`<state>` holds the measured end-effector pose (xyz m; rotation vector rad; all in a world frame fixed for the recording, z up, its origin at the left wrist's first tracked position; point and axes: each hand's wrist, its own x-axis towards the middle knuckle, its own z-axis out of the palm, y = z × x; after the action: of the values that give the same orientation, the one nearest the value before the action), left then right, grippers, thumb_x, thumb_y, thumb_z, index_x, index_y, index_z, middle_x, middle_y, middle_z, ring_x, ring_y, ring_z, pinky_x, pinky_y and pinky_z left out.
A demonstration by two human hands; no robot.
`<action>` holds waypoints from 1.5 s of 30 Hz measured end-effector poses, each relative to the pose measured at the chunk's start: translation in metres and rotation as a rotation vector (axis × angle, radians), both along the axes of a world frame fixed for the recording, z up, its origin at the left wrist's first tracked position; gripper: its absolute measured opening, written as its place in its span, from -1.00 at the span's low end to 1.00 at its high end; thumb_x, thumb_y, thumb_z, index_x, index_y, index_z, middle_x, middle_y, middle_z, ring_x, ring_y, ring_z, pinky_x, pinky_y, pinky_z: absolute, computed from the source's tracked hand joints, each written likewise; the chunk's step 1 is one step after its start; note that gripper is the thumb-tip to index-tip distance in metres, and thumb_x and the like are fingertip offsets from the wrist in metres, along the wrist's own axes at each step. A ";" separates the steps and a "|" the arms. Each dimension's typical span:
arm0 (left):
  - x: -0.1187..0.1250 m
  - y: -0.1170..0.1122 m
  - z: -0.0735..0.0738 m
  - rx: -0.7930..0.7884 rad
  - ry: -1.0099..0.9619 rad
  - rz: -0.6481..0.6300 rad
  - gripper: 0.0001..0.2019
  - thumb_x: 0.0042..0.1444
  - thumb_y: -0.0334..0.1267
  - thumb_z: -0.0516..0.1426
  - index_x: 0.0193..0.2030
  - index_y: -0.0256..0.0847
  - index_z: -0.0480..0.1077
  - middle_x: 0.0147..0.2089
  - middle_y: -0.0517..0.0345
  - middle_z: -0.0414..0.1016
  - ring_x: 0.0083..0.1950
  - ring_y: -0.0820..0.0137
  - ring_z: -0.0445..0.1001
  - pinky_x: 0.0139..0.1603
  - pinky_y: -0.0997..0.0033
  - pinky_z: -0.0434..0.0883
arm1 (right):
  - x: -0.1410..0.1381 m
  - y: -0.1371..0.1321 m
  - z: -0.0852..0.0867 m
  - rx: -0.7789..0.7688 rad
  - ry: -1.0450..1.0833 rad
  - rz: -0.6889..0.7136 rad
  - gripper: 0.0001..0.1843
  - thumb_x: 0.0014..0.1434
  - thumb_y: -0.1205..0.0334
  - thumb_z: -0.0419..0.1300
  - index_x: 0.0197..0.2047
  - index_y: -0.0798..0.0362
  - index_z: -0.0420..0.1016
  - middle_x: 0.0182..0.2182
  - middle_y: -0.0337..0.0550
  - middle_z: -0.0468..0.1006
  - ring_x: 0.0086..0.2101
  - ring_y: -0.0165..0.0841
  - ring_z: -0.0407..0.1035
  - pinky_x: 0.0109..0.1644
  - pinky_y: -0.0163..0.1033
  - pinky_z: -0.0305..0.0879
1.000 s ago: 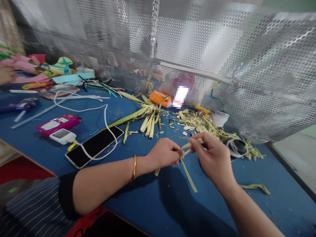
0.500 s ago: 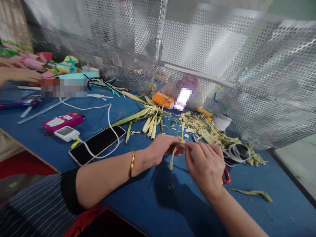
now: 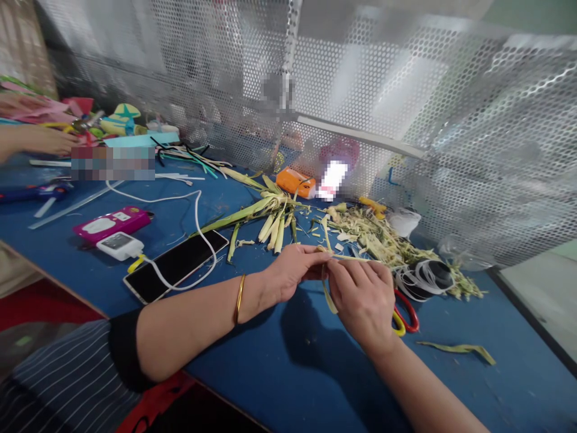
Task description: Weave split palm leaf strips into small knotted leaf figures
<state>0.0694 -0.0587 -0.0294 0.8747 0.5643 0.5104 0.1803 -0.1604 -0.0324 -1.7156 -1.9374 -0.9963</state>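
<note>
A narrow, pale green strip of plant leaf, like corn husk (image 3: pixel 330 298), is pinched between my two hands above the blue table. My left hand (image 3: pixel 291 272), with a gold bangle on its wrist, is closed on the strip with thumb and fingers. Right up against it, my right hand (image 3: pixel 362 300) grips the same strip, its fingertips partly hidden. One end hangs below the fingers and another sticks up above them; a thin pale length runs over the right knuckles. Scissors with red and yellow handles (image 3: pixel 410 314) lie partly hidden behind my right hand.
Leaf scraps (image 3: pixel 369 237) and a spool of white cord (image 3: pixel 426 279) lie at right; a leaf bundle (image 3: pixel 273 210) lies behind. To the left are a phone (image 3: pixel 175 267), a magenta device (image 3: pixel 112 224) and a white cable. A co-worker's hand (image 3: pixel 49 141) is far left. Perforated mesh stands behind.
My right hand has moved left, closer to my left hand. The hanging strip end now sits against my right fingers, and more of the scissor handles shows.
</note>
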 end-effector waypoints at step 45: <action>0.000 0.004 0.000 0.330 0.199 0.132 -0.91 -0.09 -0.46 0.24 -0.40 -0.29 0.43 -0.60 0.27 0.43 -0.58 0.56 0.35 -0.50 0.55 0.29 | 0.015 0.002 0.017 -0.170 0.456 0.210 -0.79 0.29 0.30 0.08 -0.25 0.01 0.56 -0.32 -0.14 0.60 -0.33 -0.33 0.46 -0.21 -0.23 0.26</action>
<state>0.0692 -0.0551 -0.0296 1.2169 0.7349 0.6526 0.1951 -0.1583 -0.0156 -1.6072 -1.8801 -0.3351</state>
